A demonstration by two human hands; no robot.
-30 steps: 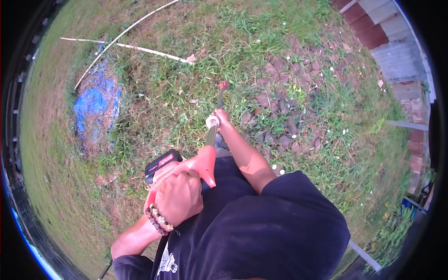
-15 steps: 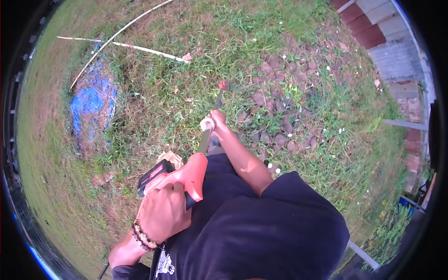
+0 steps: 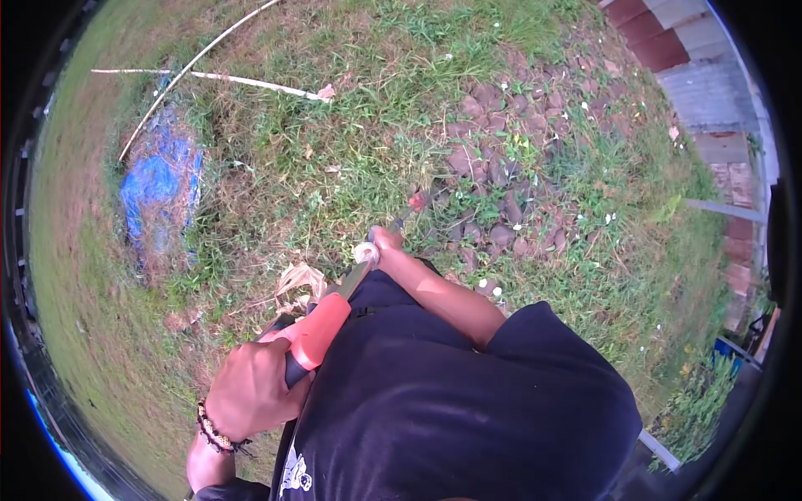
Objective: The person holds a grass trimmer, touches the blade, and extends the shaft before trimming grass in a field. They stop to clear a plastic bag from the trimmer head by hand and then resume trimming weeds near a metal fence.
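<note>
A cordless grass trimmer (image 3: 324, 327) with an orange-red rear housing slants across in front of my body. My left hand (image 3: 255, 386), wearing a beaded bracelet, is wrapped round its dark rear grip and hides part of the housing. Farther along the greenish shaft (image 3: 357, 277), my right hand (image 3: 386, 240) is closed round the front grip, beside a whitish ring (image 3: 365, 252). The small red cutting end (image 3: 418, 201) is low over the grass, at the edge of a patch of stones (image 3: 468, 163).
Two thin pale poles (image 3: 259, 84) cross on the grass at upper left, near a crumpled blue tarp (image 3: 154, 190). Dry leaves (image 3: 301, 280) lie close to the trimmer. A corrugated metal wall (image 3: 710, 96) runs along the right, with a grey post (image 3: 723, 210) jutting out.
The trimmer's red end has swung right and nearer to me, toward the stones. My left hand has moved down and left with the rear grip. Both hands keep their hold.
</note>
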